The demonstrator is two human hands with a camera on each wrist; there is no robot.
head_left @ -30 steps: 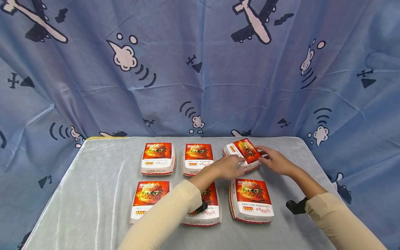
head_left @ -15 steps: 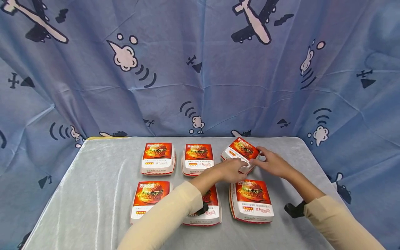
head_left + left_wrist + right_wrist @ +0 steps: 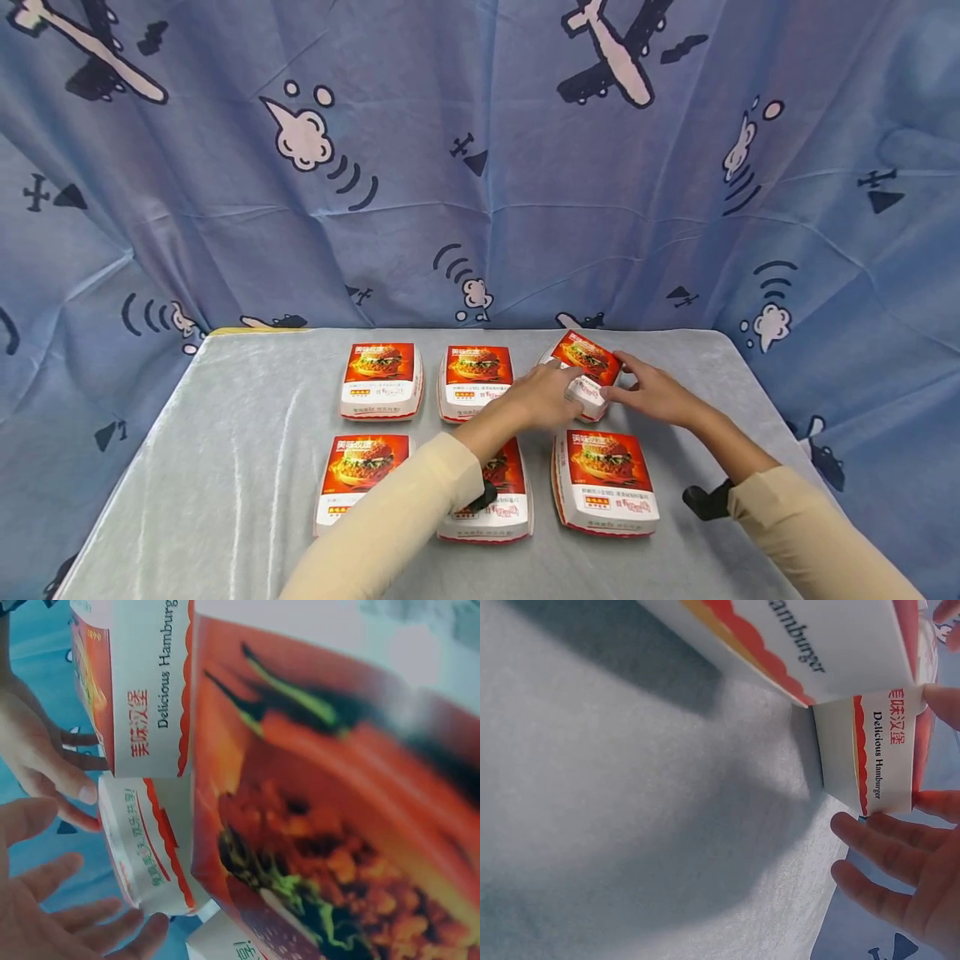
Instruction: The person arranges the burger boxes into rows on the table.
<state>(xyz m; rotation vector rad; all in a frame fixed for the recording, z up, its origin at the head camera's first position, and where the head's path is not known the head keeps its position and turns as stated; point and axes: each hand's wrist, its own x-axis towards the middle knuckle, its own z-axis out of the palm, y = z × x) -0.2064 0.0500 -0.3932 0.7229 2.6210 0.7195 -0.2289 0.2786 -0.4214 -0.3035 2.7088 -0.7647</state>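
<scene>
A red and white hamburger box [image 3: 588, 354] sits at the back right of the table, turned askew to the others. My right hand [image 3: 663, 396] holds its right side, thumb [image 3: 943, 706] at the near corner and index finger at the far one; its other fingers spread beside the wall. My left hand [image 3: 547, 396] lies across the box's front left part in the head view, covering some of the lid. In the left wrist view, its fingers [image 3: 112, 930] are spread and fairly straight, close to the same box's side [image 3: 146, 847].
More such boxes stand in two rows: a back left one [image 3: 378, 379], a back middle one [image 3: 474, 379], and a front row with the front right box [image 3: 603, 483] just below my hands. My left sleeve [image 3: 397, 517] crosses the front middle box [image 3: 487, 529]. A patterned curtain [image 3: 480, 167] hangs behind the table [image 3: 187, 500].
The back right box has turned counterclockwise, closer to square with the row. The right hand followed it slightly left; the left hand drew toward the front, then shifted back up over its left part.
</scene>
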